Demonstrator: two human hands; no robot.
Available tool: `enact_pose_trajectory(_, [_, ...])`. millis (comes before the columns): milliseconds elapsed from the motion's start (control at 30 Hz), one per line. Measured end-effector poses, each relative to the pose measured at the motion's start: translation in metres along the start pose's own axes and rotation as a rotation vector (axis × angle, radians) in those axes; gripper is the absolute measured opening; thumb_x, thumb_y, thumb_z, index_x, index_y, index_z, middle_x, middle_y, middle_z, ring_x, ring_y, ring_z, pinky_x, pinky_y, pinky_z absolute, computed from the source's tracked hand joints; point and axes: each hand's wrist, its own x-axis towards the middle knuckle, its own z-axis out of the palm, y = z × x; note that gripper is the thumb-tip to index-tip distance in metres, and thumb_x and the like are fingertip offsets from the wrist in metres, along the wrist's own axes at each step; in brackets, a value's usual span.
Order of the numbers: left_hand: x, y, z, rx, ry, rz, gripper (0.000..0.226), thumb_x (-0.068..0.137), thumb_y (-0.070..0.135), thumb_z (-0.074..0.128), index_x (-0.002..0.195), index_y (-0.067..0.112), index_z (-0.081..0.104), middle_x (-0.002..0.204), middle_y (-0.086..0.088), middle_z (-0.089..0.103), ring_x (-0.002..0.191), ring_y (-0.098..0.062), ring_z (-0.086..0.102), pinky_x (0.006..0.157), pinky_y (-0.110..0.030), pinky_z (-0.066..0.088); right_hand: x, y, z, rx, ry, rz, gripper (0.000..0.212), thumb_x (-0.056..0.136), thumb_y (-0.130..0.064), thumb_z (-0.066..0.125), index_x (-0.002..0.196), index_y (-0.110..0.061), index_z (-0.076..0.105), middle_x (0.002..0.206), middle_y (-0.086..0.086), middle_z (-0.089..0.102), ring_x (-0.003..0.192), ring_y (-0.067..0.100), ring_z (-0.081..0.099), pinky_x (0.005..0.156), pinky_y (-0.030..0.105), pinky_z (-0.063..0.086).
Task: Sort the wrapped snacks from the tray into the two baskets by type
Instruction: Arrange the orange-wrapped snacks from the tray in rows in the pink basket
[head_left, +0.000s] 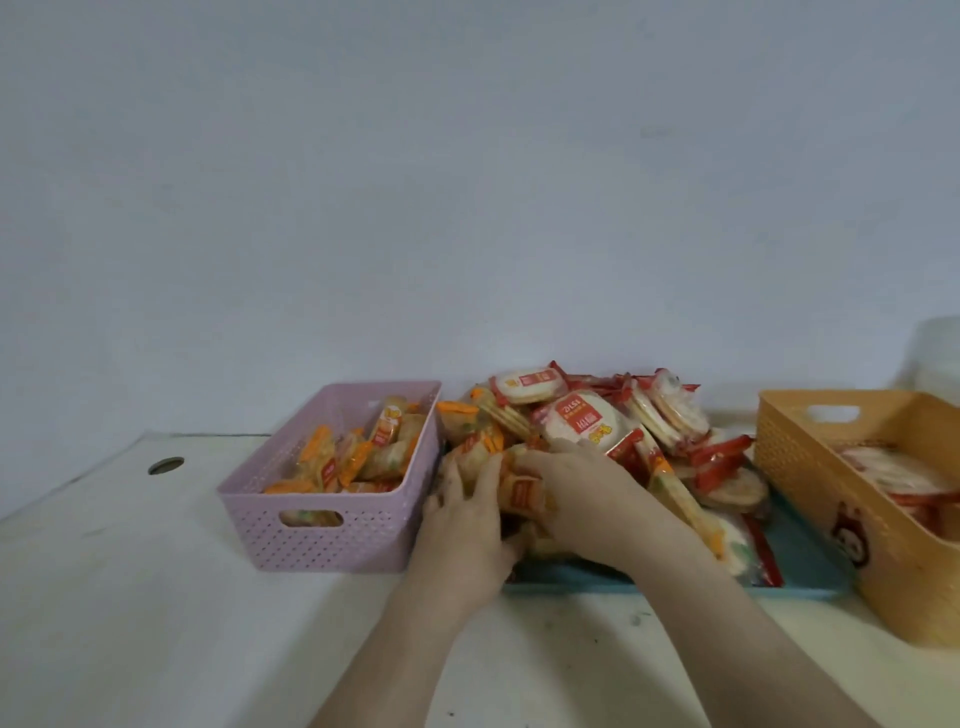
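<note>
Snack pile (597, 426) on tray (810, 569), centre. Left hand (462, 525) and right hand (587, 499) both curled round orange packets (522, 493) at pile's near-left edge. Pink basket (311, 543) left, holding orange-wrapped snacks; orange basket (810, 467) right, holding red-wrapped ones.

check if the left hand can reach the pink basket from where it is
Probably yes. The left hand grips orange-wrapped snacks right beside the pink basket. The basket's top is open and nothing stands between hand and basket, so a short move left should do.
</note>
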Motion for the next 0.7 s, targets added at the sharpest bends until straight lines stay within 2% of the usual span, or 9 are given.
enact_pose_trajectory(67, [0.000, -0.004, -0.005, 0.029, 0.029, 0.013, 0.092, 0.082, 0.038, 0.062, 0.149, 0.034, 0.000, 0.159, -0.008, 0.012, 0.140, -0.035, 0.027, 0.109, -0.042, 0.031, 0.000, 0.005, 0.001, 0.009, -0.045, 0.042, 0.034, 0.084, -0.030, 0.059, 0.117, -0.027, 0.051, 0.110, 0.000, 0.057, 0.095, 0.021, 0.050, 0.080, 0.034, 0.048])
enact_pose_trajectory(167, [-0.008, 0.008, -0.009, 0.142, 0.034, -0.030, 0.086, 0.076, 0.045, 0.062, 0.143, 0.026, 0.012, 0.141, -0.013, 0.040, 0.123, -0.034, 0.047, 0.095, -0.040, 0.044, 0.001, 0.010, 0.006, 0.049, -0.150, 0.131, 0.034, 0.080, -0.042, 0.058, 0.109, -0.027, 0.051, 0.103, -0.001, 0.060, 0.087, 0.018, 0.056, 0.077, 0.034, 0.052])
enact_pose_trajectory(267, [-0.011, 0.017, -0.011, 0.225, 0.022, -0.109, 0.095, 0.074, 0.058, 0.060, 0.145, 0.013, 0.015, 0.135, -0.017, 0.045, 0.120, -0.033, 0.050, 0.094, -0.038, 0.044, 0.000, 0.015, 0.003, -0.012, -0.293, 0.154, 0.051, 0.075, -0.052, 0.061, 0.118, -0.027, 0.049, 0.116, 0.000, 0.057, 0.099, 0.021, 0.055, 0.086, 0.038, 0.050])
enact_pose_trajectory(367, [-0.010, 0.012, -0.011, 0.242, 0.007, -0.147, 0.092, 0.071, 0.065, 0.054, 0.142, 0.013, 0.030, 0.138, -0.015, 0.044, 0.125, -0.034, 0.042, 0.099, -0.041, 0.039, -0.005, 0.020, -0.003, -0.122, -0.413, 0.129, 0.066, 0.075, -0.047, 0.071, 0.131, -0.028, 0.042, 0.127, -0.001, 0.052, 0.119, 0.026, 0.045, 0.100, 0.048, 0.034])
enact_pose_trajectory(467, [-0.011, 0.011, -0.008, 0.193, -0.051, -0.112, 0.083, 0.071, 0.063, 0.057, 0.136, 0.018, 0.031, 0.133, -0.008, 0.050, 0.120, -0.031, 0.049, 0.094, -0.041, 0.045, -0.005, 0.022, 0.000, -0.047, -0.377, 0.121, 0.063, 0.074, -0.042, 0.075, 0.129, -0.027, 0.047, 0.126, -0.002, 0.055, 0.121, 0.027, 0.047, 0.104, 0.049, 0.028])
enact_pose_trajectory(533, [-0.013, 0.015, -0.009, 0.137, 0.006, -0.036, 0.078, 0.074, 0.054, 0.062, 0.136, 0.022, 0.025, 0.119, -0.002, 0.062, 0.105, -0.026, 0.062, 0.082, -0.037, 0.052, -0.006, 0.024, 0.003, -0.010, -0.330, 0.097, 0.062, 0.073, -0.043, 0.075, 0.128, -0.030, 0.048, 0.125, -0.004, 0.055, 0.119, 0.025, 0.047, 0.104, 0.049, 0.029])
enact_pose_trajectory(600, [-0.015, 0.019, -0.012, 0.087, 0.089, -0.010, 0.081, 0.072, 0.050, 0.065, 0.136, 0.027, 0.022, 0.113, 0.003, 0.066, 0.099, -0.024, 0.065, 0.079, -0.035, 0.053, -0.008, 0.029, 0.003, 0.071, -0.268, 0.076, 0.056, 0.073, -0.045, 0.073, 0.123, -0.033, 0.052, 0.119, -0.007, 0.057, 0.113, 0.022, 0.051, 0.102, 0.045, 0.036])
enact_pose_trajectory(633, [-0.015, 0.021, -0.016, 0.041, 0.102, -0.036, 0.082, 0.069, 0.053, 0.066, 0.135, 0.029, 0.024, 0.114, 0.004, 0.065, 0.100, -0.024, 0.064, 0.080, -0.034, 0.052, -0.010, 0.031, -0.002, 0.128, -0.229, 0.064, 0.049, 0.073, -0.046, 0.073, 0.117, -0.034, 0.056, 0.112, -0.009, 0.060, 0.106, 0.019, 0.054, 0.097, 0.041, 0.042])
enact_pose_trajectory(700, [-0.011, 0.023, -0.030, -0.118, 0.124, -0.102, 0.080, 0.062, 0.062, 0.064, 0.130, 0.032, 0.034, 0.114, 0.006, 0.063, 0.102, -0.023, 0.062, 0.086, -0.036, 0.050, -0.014, 0.036, -0.016, 0.315, -0.124, 0.042, 0.032, 0.073, -0.043, 0.076, 0.101, -0.033, 0.063, 0.095, -0.011, 0.066, 0.088, 0.010, 0.061, 0.077, 0.027, 0.050])
